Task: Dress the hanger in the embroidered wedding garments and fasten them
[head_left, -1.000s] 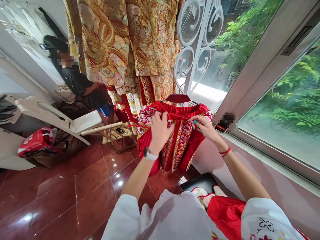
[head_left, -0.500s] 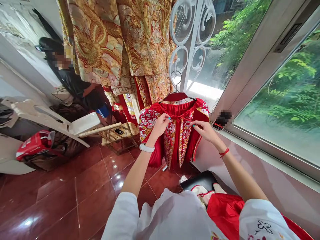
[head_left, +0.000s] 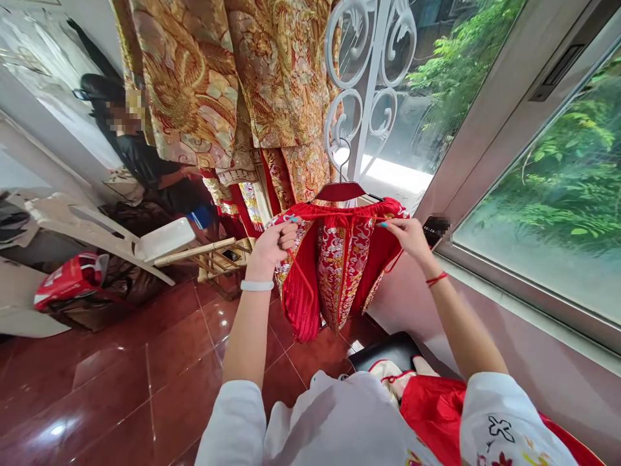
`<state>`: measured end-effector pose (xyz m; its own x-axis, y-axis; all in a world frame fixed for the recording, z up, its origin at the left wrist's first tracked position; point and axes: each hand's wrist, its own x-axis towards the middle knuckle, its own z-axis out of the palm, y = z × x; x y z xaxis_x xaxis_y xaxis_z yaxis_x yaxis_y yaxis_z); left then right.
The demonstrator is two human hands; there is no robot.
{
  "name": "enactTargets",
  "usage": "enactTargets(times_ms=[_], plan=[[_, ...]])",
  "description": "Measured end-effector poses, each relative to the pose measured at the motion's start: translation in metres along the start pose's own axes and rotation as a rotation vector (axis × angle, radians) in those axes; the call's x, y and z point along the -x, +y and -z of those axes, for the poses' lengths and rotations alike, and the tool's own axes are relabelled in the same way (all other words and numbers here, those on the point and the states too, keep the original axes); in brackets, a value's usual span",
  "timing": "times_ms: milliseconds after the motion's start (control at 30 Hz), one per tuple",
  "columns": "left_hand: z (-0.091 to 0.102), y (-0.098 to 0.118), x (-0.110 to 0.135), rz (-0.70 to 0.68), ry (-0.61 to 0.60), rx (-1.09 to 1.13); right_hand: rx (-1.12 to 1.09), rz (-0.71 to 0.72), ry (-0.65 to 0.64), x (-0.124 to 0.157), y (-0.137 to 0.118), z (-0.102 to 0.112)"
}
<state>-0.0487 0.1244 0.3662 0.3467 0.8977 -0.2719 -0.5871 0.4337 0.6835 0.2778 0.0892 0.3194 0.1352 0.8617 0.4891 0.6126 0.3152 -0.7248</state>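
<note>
A red embroidered garment (head_left: 332, 272) with silver and gold patterning hangs from a dark red hanger (head_left: 339, 191). Its gathered neckline carries a thin red drawstring (head_left: 330, 216), stretched sideways between my hands. My left hand (head_left: 272, 249) is closed on one end of the drawstring, and a loose tail dangles below the fist. At the other side, my right hand (head_left: 407, 238) pinches the cord between thumb and forefinger near the shoulder. Much of the garment's back is hidden behind its front panels.
Gold embroidered robes (head_left: 194, 84) hang behind. A white scroll grille (head_left: 371, 77) and a window frame (head_left: 485, 129) stand at right, with a phone (head_left: 431, 232) on the sill. A black stool (head_left: 388, 349) holds red cloth (head_left: 431, 401). A person (head_left: 145, 155) and a bamboo chair (head_left: 218, 259) are left.
My hands have moved apart, the left going left and the right slightly right, pulling the drawstring taut. The neckline has spread wider and the front panels have shifted.
</note>
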Motion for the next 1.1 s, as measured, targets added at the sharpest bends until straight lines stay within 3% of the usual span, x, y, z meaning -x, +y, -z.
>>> enactTargets(times_ms=[133, 233, 333, 400, 533, 600, 733, 867, 1100], plan=[[0.013, -0.013, -0.004, 0.031, 0.004, 0.096, 0.126, -0.035, 0.175, 0.009, 0.009, -0.028], [0.005, -0.018, -0.006, 0.005, -0.069, 0.075, 0.191, 0.019, 0.405, -0.003, -0.008, -0.046], [-0.008, -0.021, -0.011, -0.068, -0.157, -0.09, 0.041, 0.034, 0.539, -0.023, -0.031, -0.062], [-0.016, -0.024, -0.017, -0.171, -0.222, -0.276, -0.148, 0.065, 0.404, -0.034, -0.044, -0.069], [-0.025, -0.034, -0.038, -0.468, -0.276, -0.735, -0.372, 0.152, -0.139, -0.045, -0.06, -0.073], [-0.027, -0.038, -0.05, -0.635, -0.273, -0.943, -0.394, 0.169, -0.263, -0.047, -0.063, -0.072], [-0.023, -0.043, -0.063, -0.731, -0.331, -1.188, -0.352, 0.174, -0.316, -0.049, -0.059, -0.069], [-0.021, -0.038, -0.061, -0.802, -0.388, -1.266, -0.319, 0.238, -0.426, -0.051, -0.05, -0.061], [-0.035, -0.026, -0.051, -1.07, -0.371, -1.525, -0.095, 0.344, -0.346, -0.054, -0.038, -0.06]])
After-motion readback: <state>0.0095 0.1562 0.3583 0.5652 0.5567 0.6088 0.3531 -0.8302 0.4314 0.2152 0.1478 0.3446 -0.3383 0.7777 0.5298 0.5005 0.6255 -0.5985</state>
